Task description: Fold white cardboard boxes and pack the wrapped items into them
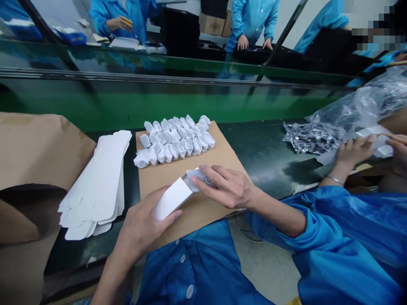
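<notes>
My left hand (144,224) is wrapped round a narrow white box (173,198), tilted with its end facing up and to the right. At that end my right hand (224,184) pinches a small wrapped packet (199,178) with a greyish, printed-looking surface. The packet sits at the mouth of the box; how much of it is inside I cannot tell. Beneath both hands lies a brown cardboard sheet (222,152). Several white paper-wrapped pieces (173,142) stand in rows on its far part.
Flat white box blanks (95,182) are piled at left beside a large open carton (34,152). At right, a co-worker's hands (356,150) handle white pieces near clear plastic bags (346,110). A green-sided conveyor (190,99) runs across the back, with people in blue beyond.
</notes>
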A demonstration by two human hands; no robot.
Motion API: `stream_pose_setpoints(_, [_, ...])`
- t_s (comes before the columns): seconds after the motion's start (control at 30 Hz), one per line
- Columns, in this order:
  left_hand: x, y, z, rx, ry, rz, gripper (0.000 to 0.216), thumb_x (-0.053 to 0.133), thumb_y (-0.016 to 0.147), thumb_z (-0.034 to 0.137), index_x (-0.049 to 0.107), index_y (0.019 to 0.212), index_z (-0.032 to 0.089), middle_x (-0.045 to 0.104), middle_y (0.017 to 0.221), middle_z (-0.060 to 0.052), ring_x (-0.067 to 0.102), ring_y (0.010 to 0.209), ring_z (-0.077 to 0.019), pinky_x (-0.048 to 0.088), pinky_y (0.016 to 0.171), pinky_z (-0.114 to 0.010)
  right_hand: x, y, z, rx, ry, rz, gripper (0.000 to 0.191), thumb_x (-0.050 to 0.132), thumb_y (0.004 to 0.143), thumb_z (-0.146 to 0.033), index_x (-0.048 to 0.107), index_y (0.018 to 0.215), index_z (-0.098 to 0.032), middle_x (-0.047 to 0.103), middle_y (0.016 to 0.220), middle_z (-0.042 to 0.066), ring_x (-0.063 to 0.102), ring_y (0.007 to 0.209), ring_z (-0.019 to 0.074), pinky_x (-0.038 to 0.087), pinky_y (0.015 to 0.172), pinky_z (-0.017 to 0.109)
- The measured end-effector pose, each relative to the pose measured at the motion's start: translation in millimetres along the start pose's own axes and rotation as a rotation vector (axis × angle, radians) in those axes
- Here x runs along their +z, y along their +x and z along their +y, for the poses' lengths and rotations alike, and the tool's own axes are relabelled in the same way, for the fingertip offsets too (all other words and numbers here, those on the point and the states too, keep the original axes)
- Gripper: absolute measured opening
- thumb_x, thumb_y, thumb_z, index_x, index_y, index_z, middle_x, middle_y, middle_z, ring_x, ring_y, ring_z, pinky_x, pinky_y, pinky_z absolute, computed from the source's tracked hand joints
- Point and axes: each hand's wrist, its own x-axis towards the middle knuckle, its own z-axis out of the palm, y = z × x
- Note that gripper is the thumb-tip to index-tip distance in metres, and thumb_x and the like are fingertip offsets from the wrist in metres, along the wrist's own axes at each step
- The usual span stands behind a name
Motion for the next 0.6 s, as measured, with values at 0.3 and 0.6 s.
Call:
stream_pose_setpoints(0.3, [-2,-14,0,0.082,0.192,-0.010,0.045,0.059,0.088,0.040,0.054,0.131,0.028,0.072,0.107,-0.004,0.070,0.095,-0.0247,0.051,0.068,-0.029,-32,11,6,0.007,0.522,-0.120,0.021,0.053,0.095,-0.012,0.069,0.106,-0.020,0.065,0.124,0.012,0.061,0.114,0.0179,0.054,0.094,0.036])
stream_pose_setpoints(0.6, [-3,-15,-8,0.158,0.025,-0.028,0.048,0.061,0.087,0.045,0.054,0.130,0.025,0.072,0.108,-0.004,0.070,0.092,-0.0207,0.053,0.075,-0.027,-32,22,6,0.091,0.550,-0.118,0.023,0.057,0.093,-0.012,0.065,0.114,-0.017,0.066,0.125,0.012,0.060,0.119,0.0181,0.051,0.100,0.036])
